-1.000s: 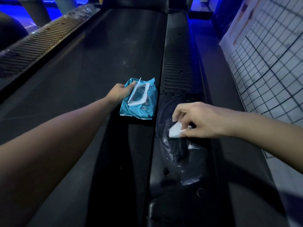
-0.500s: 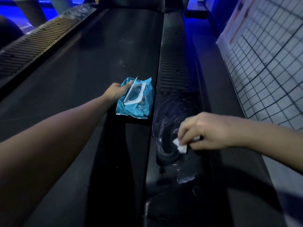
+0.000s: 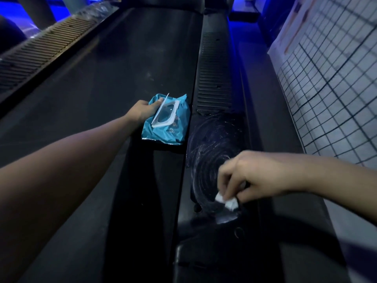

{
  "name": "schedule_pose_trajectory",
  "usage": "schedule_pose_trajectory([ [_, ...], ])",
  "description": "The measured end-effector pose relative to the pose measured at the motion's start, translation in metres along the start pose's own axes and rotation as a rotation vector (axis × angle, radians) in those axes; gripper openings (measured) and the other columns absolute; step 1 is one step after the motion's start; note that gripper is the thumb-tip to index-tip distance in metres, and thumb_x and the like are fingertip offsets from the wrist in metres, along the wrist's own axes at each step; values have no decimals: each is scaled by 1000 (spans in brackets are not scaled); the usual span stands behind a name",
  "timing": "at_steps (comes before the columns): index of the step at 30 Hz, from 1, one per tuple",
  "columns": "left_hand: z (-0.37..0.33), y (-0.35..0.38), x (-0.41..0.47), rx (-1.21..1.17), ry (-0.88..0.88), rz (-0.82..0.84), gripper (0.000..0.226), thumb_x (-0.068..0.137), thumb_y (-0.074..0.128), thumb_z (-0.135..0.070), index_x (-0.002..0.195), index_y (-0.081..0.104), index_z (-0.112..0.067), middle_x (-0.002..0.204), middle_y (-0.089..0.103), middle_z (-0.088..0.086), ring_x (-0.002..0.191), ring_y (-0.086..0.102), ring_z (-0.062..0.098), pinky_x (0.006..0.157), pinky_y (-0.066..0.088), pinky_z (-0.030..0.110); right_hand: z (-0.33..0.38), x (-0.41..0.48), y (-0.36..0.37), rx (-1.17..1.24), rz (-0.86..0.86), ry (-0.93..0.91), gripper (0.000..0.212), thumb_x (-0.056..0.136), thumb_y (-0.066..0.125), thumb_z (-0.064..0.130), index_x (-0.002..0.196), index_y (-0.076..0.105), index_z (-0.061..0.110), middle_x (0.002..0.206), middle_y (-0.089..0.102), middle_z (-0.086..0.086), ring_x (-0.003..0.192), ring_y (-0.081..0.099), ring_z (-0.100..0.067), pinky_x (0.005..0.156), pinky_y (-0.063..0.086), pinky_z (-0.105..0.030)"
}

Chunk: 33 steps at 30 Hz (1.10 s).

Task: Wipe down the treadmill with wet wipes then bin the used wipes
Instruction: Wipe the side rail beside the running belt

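Dim blue-lit gym, treadmill side rail (image 3: 216, 144) streaked wet | right hand (image 3: 246, 176) pinches wipe (image 3: 226, 202) on rail | left hand (image 3: 142, 110) holds open wipe pack (image 3: 165, 131) on belt (image 3: 126, 64) | wiping underway; belt, far rail, binning likely remain

No legible text: print on the blue wipes pack (image 3: 163, 131) and orange marks on the wall sheet (image 3: 293, 27) are too blurred to read.
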<state>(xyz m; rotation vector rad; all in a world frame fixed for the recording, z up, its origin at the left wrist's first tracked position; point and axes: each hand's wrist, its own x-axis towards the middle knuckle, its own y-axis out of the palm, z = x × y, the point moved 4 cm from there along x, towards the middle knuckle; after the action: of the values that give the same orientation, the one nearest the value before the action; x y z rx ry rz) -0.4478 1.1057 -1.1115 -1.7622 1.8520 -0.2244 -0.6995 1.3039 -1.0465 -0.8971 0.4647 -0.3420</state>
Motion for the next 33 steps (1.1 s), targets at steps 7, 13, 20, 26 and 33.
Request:
schedule_pose_trajectory([
  [7, -1, -1, -3, 23, -3, 5, 59, 94, 64, -62, 103, 76, -5, 104, 76, 10, 95, 74, 26, 96, 58, 43, -21, -4, -5, -5, -359, 108, 19, 83, 75, 16, 100, 82, 20, 105, 69, 13, 94, 62, 1, 80, 49, -13],
  [13, -2, 0, -4, 28, 6, 3, 53, 96, 63, -60, 96, 74, -9, 103, 75, 8, 91, 72, 23, 87, 57, 37, -9, -8, -9, 126, 79, 145, 29, 75, 76, 0, 95, 83, 21, 98, 70, 19, 89, 65, 3, 76, 42, -7],
  [20, -4, 0, -7, 27, -3, -1, 56, 96, 63, -60, 103, 74, -6, 109, 75, 13, 100, 73, 29, 94, 56, 42, -9, -3, -9, -29, -216, 96, 20, 79, 76, 14, 97, 83, 21, 99, 70, 12, 85, 64, 0, 77, 42, -7],
  [26, -6, -3, -9, 18, 0, 42, 53, 97, 64, -56, 105, 72, -5, 110, 74, 13, 97, 72, 28, 93, 57, 41, 36, 14, 21, 139, 63, -66, 16, 79, 79, 8, 92, 83, 17, 92, 67, 8, 76, 58, 1, 69, 37, -3],
  [33, -5, -1, -7, 15, 15, 22, 48, 96, 64, -58, 90, 70, -10, 104, 73, 11, 91, 71, 26, 88, 57, 38, 4, -1, -8, -51, 65, 59, 18, 76, 83, 12, 89, 84, 24, 88, 56, 21, 82, 58, 1, 73, 36, -2],
])
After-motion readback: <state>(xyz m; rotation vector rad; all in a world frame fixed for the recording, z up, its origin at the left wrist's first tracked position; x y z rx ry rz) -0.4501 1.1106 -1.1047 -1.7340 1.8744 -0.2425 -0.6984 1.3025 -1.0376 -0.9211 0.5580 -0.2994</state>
